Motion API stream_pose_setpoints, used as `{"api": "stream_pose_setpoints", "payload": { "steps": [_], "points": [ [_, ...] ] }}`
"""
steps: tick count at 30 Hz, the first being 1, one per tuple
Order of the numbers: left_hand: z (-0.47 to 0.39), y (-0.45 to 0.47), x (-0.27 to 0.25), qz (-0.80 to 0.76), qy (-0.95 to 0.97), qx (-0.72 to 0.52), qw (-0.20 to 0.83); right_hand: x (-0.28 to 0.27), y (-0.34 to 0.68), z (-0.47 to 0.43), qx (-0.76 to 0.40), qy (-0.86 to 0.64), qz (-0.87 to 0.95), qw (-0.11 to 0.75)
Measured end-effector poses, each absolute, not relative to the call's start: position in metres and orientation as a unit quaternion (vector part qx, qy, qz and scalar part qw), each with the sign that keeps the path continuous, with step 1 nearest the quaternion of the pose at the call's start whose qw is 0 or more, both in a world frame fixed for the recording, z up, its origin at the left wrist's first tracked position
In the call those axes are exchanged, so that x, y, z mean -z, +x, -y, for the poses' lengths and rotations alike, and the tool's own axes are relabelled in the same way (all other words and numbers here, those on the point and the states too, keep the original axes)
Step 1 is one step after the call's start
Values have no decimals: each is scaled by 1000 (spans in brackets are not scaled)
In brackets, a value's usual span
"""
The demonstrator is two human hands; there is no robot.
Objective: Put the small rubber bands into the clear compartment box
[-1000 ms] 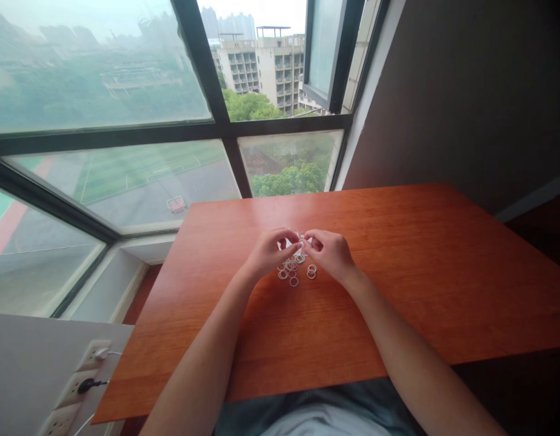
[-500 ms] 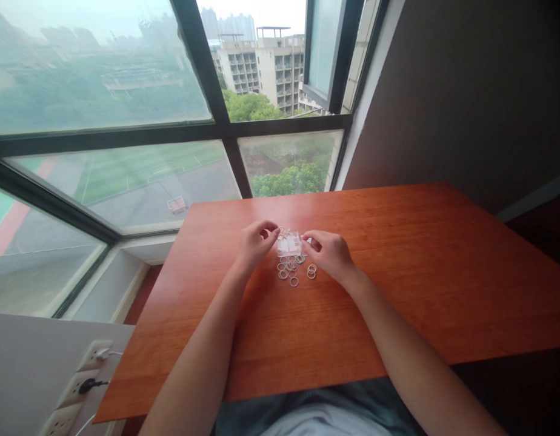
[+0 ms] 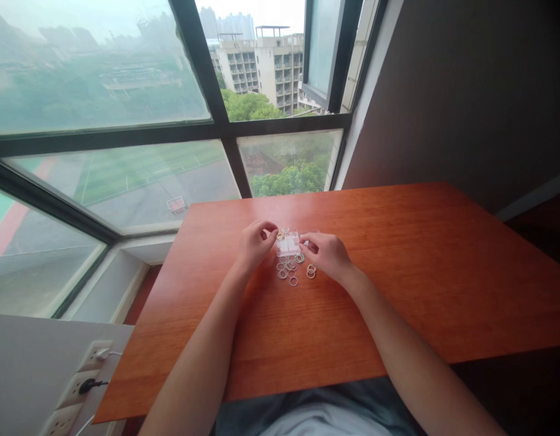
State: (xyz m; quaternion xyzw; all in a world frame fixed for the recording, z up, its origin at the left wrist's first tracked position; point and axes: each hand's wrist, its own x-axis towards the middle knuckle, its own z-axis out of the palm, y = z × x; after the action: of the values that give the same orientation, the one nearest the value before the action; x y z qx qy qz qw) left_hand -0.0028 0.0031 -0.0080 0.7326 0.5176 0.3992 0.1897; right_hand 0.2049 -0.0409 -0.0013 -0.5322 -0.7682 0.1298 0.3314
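A small clear plastic box (image 3: 288, 246) with compartments lies on the table between my two hands. Gold-coloured rings (image 3: 280, 235) show in its far left corner. My left hand (image 3: 256, 243) is at that corner, thumb and forefinger pinched together beside the rings; whatever is between the fingertips is too small to make out. On the opposite side, my right hand (image 3: 326, 251) has its fingers curled, with the thumb and forefinger closed at the box's right edge. Several pale rings (image 3: 288, 265) lie in a cluster just in front of the box. Two overlapping rings (image 3: 311, 270) rest apart, to the right.
The reddish-brown wooden table (image 3: 398, 260) reaches to the large windows (image 3: 166, 175) at the back and left. A grey wall (image 3: 443, 103) stands on the right. Wall sockets (image 3: 82, 387) with plugged-in cables are low on the left.
My left fingertips have drawn slightly left from the gold rings, which now show more clearly in the box corner. My right fingertips have come closer to the box's right edge.
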Motion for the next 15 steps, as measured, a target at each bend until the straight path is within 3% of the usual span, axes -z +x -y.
{"api": "stream_pose_setpoints", "payload": {
  "steps": [15],
  "points": [
    [-2,-2,5,-520,735,-395,180,2,189,54,-180,-462,855,154]
  ]
}}
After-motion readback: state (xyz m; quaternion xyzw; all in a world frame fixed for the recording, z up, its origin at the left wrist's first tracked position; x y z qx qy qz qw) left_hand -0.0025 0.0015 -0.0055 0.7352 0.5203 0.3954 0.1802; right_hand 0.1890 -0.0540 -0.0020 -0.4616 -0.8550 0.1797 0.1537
